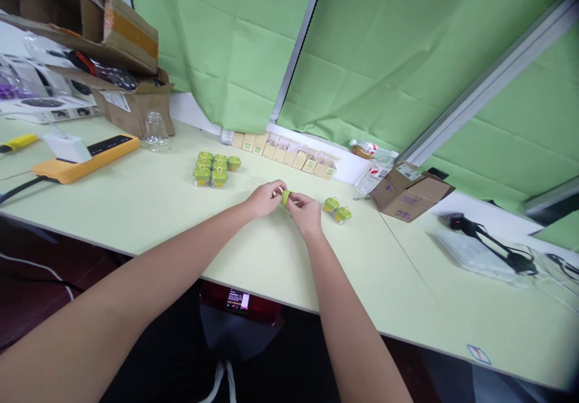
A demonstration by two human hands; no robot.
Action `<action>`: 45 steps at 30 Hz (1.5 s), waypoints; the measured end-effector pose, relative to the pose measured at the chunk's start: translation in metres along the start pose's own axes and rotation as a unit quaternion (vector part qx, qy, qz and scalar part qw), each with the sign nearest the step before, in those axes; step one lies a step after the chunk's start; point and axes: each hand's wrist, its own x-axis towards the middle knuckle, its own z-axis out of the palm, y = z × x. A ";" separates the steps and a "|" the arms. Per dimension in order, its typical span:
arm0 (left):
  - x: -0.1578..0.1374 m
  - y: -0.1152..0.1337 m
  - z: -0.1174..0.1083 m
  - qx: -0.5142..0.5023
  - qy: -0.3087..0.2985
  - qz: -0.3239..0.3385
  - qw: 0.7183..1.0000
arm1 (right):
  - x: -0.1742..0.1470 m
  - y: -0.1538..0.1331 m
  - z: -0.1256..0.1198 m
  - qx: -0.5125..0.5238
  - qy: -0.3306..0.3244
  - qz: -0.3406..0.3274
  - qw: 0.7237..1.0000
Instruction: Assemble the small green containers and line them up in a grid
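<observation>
Between my two hands, a little above the table (pixel 253 240), is a small green lid (pixel 286 196). My left hand (pixel 266 199) pinches its left side, and my right hand (pixel 306 211) grips it from the right. The fingers partly cover it. A clear round piece (pixel 257 182) lies on the table just behind my left hand. To the right of my right hand stand two small clear containers with green lids (pixel 337 210). Several more green-lidded containers (pixel 211 169) are grouped to the left, with something yellow inside.
Small cardboard boxes (pixel 284 151) line the wall at the back. An orange power strip (pixel 90 157), a clear bottle (pixel 156 131) and cardboard boxes (pixel 136 110) are at left. At right are plastic bottles (pixel 371 177), a carton (pixel 407 193) and a black device (pixel 493 246). A phone (pixel 237 300) lies below the table edge.
</observation>
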 end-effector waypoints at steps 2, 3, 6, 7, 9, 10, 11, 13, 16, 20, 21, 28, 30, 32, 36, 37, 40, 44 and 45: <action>0.000 0.000 0.001 -0.014 0.007 0.000 1.000 | 0.001 0.001 -0.001 0.010 0.003 0.002 1.000; 0.001 0.000 0.002 -0.031 0.008 -0.007 0.999 | 0.001 0.001 -0.001 0.018 0.005 0.001 1.000; 0.002 0.001 0.004 -0.110 -0.008 -0.061 0.992 | 0.003 0.003 -0.003 0.046 0.012 -0.007 0.999; 0.003 0.002 0.004 -0.135 -0.015 -0.083 0.987 | 0.004 0.003 -0.003 0.053 0.013 -0.010 0.998; 0.004 0.003 0.004 -0.165 -0.021 -0.115 0.979 | 0.004 0.003 -0.003 0.060 0.014 -0.013 0.998; 0.004 0.004 0.004 -0.170 -0.019 -0.124 0.977 | 0.004 0.003 -0.003 0.059 0.013 -0.013 0.998; 0.004 0.004 0.005 -0.173 -0.016 -0.130 0.976 | 0.004 0.003 -0.003 0.059 0.010 -0.013 0.998; 0.004 0.005 0.005 -0.180 -0.017 -0.138 0.974 | 0.004 0.003 -0.001 0.064 0.002 -0.009 0.998; 0.004 0.004 0.007 -0.202 -0.012 -0.150 0.968 | 0.004 0.004 0.001 0.075 -0.003 -0.011 0.997; 0.005 0.007 0.008 -0.223 0.013 -0.161 0.961 | 0.005 0.007 0.003 0.070 0.003 -0.021 0.997; 0.005 0.008 0.008 -0.231 0.015 -0.166 0.958 | 0.005 0.007 0.003 0.069 0.004 -0.020 0.997; 0.005 0.014 0.001 -0.290 -0.011 -0.234 0.928 | 0.006 0.008 0.001 0.113 0.007 -0.003 0.994; 0.005 0.013 0.001 -0.290 0.001 -0.228 0.930 | 0.005 0.008 0.002 0.115 0.008 0.002 0.993; 0.004 0.013 0.002 -0.280 0.015 -0.222 0.934 | 0.004 0.006 0.002 0.104 0.014 0.011 0.994; 0.004 0.017 0.005 -0.276 0.035 -0.233 0.932 | 0.001 -0.001 0.002 0.077 0.040 0.023 0.996; 0.004 0.019 0.005 -0.280 0.040 -0.239 0.929 | 0.000 -0.003 0.001 0.074 0.044 0.020 0.996; 0.003 0.021 0.007 -0.273 0.045 -0.242 0.930 | 0.000 -0.007 -0.001 0.071 0.041 0.018 0.996; 0.002 0.017 0.011 -0.248 0.044 -0.207 0.945 | 0.003 -0.004 -0.001 0.102 0.025 0.040 0.994; 0.003 0.015 0.011 -0.245 0.044 -0.198 0.948 | 0.003 -0.003 -0.001 0.120 0.020 0.044 0.992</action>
